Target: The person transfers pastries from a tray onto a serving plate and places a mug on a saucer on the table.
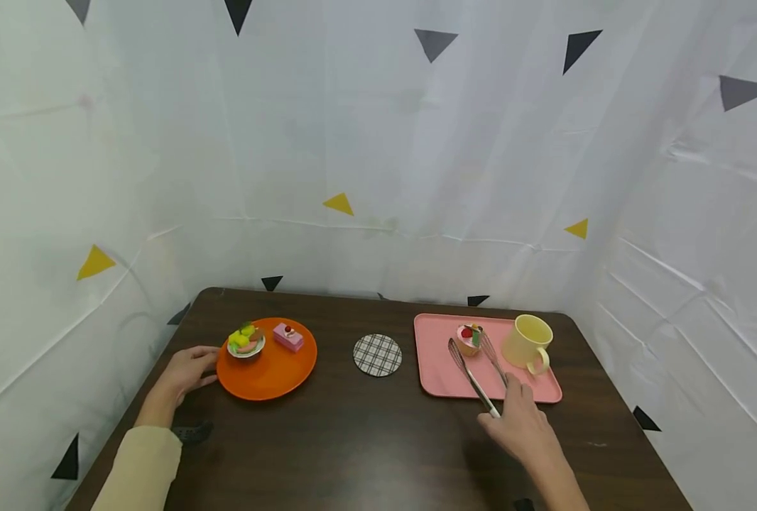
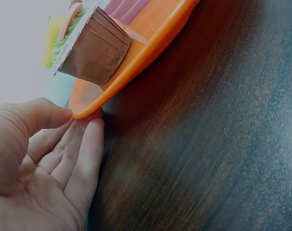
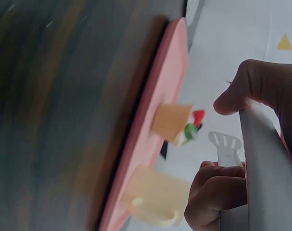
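Note:
My left hand [image 1: 189, 370] pinches the near-left rim of an orange plate [image 2: 150, 50], thumb on the edge and fingers below it. On that plate sit a fruit-topped cupcake [image 1: 246, 342] in a foil-like cup and a pink cake slice [image 1: 288, 337] with a red topping. My right hand [image 1: 524, 424] grips metal tongs [image 1: 478, 389] with slotted ends, arms spread apart. Those ends reach over the pink tray [image 1: 432, 380], on either side of a small cupcake [image 1: 469, 341] with red and green topping. Whether they touch it I cannot tell.
A pale yellow mug [image 1: 527, 342] stands on the tray's right part, close to the tongs. Between plate and tray lies a round checked coaster [image 1: 377, 355]. White curtains with coloured triangles surround the dark wooden table [image 1: 353, 440].

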Available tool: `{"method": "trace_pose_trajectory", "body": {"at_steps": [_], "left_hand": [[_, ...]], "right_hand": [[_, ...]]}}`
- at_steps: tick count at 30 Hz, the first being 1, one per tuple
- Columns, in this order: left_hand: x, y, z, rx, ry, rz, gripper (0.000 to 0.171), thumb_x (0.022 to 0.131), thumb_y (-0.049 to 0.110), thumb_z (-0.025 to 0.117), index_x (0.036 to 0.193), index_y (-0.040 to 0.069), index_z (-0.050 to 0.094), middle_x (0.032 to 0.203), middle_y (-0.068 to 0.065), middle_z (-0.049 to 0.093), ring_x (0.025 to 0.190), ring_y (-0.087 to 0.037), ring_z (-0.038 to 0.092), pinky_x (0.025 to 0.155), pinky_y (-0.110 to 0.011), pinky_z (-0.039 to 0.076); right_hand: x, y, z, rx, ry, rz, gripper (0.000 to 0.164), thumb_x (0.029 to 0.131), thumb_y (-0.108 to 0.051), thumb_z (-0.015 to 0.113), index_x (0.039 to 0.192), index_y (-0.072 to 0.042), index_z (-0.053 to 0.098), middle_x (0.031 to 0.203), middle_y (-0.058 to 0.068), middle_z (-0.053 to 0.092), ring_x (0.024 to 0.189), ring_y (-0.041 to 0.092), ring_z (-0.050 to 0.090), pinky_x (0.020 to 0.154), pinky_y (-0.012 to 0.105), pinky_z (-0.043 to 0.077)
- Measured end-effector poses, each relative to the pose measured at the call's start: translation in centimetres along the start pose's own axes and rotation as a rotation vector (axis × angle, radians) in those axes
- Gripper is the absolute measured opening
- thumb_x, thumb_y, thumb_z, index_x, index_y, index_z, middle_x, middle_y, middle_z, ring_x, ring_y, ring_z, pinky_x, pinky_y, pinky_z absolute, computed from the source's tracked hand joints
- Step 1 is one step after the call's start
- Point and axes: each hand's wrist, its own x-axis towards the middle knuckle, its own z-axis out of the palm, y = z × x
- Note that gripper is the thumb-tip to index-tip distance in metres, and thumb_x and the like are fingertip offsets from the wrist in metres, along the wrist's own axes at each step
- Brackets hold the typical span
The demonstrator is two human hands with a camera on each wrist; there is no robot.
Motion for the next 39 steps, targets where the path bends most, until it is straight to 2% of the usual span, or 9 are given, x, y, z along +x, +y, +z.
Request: {"method": "trace_pose_trajectory", "body": {"at_steps": [6,11,14,18,22,26,32,39], "left_hand": [[-0.2,0.2,0.1,0.009,0.003,-0.002,0.058,0.116,0.034,0.047,0.162,-0.002,0.042,0.166,-0.031,0.04,0.151,-0.042,0.048,0.101,-0.034,0.064],[-0.5,0.3,-0.1,0.008,0.002,-0.005,0.058,0.117,0.032,0.046,0.163,-0.003,0.04,0.167,-0.031,0.038,0.152,-0.043,0.046,0.102,-0.035,0.063],[-0.6,0.4,-0.2,0.004,0.004,-0.007,0.057,0.117,0.032,0.045,0.163,-0.002,0.04,0.168,-0.03,0.038,0.152,-0.042,0.046,0.102,-0.034,0.063],[-0.8,0.5,-0.1,0.012,0.007,0.003,0.057,0.117,0.032,0.046,0.162,-0.003,0.041,0.167,-0.032,0.039,0.151,-0.043,0.046,0.105,-0.038,0.062],[-0.9,0.7,0.0,0.013,0.003,0.005,0.058,0.117,0.032,0.046,0.162,-0.003,0.04,0.166,-0.032,0.039,0.151,-0.044,0.046,0.108,-0.042,0.06],[-0.6,0.5,0.0,0.015,-0.004,0.011,0.057,0.117,0.032,0.046,0.162,-0.003,0.041,0.166,-0.032,0.039,0.151,-0.043,0.046,0.103,-0.037,0.063],[-0.3,0.3,-0.1,0.013,-0.018,0.019,0.057,0.116,0.031,0.048,0.162,-0.003,0.041,0.167,-0.032,0.039,0.151,-0.044,0.046,0.103,-0.037,0.063],[-0.6,0.5,0.1,0.014,0.003,-0.005,0.057,0.116,0.031,0.05,0.161,-0.002,0.042,0.167,-0.03,0.04,0.15,-0.042,0.048,0.104,-0.039,0.063]], "right_hand": [[0.5,1.8,0.0,0.0,-0.005,0.035,0.093,0.087,-0.039,0.077,0.154,0.008,0.033,0.135,0.036,0.049,0.098,0.055,0.064,0.085,0.072,0.054],[1.5,2.6,0.5,-0.006,-0.019,0.045,0.093,0.089,-0.04,0.077,0.152,0.012,0.032,0.133,0.038,0.049,0.101,0.059,0.063,0.089,0.074,0.053],[2.2,2.6,0.8,-0.003,-0.032,0.043,0.093,0.09,-0.041,0.077,0.151,0.013,0.032,0.135,0.039,0.048,0.104,0.056,0.062,0.091,0.073,0.053],[3.2,2.6,1.0,0.002,-0.052,0.057,0.097,0.09,-0.042,0.076,0.152,0.016,0.03,0.139,0.042,0.044,0.106,0.055,0.061,0.092,0.072,0.053],[4.0,2.5,1.1,0.018,-0.075,0.082,0.105,0.09,-0.043,0.076,0.158,0.016,0.022,0.151,0.044,0.034,0.117,0.06,0.056,0.098,0.075,0.051],[4.7,2.4,1.0,0.046,-0.087,0.097,0.113,0.091,-0.043,0.075,0.162,0.016,0.011,0.158,0.045,0.025,0.128,0.061,0.05,0.107,0.077,0.047],[5.2,2.3,1.2,0.066,-0.114,0.088,0.116,0.093,-0.044,0.075,0.164,0.013,0.003,0.155,0.048,0.028,0.125,0.061,0.051,0.107,0.079,0.046],[6.0,2.0,1.9,0.094,-0.124,0.108,0.116,0.092,-0.043,0.074,0.166,0.009,0.001,0.152,0.048,0.031,0.123,0.061,0.053,0.106,0.078,0.047]]}}
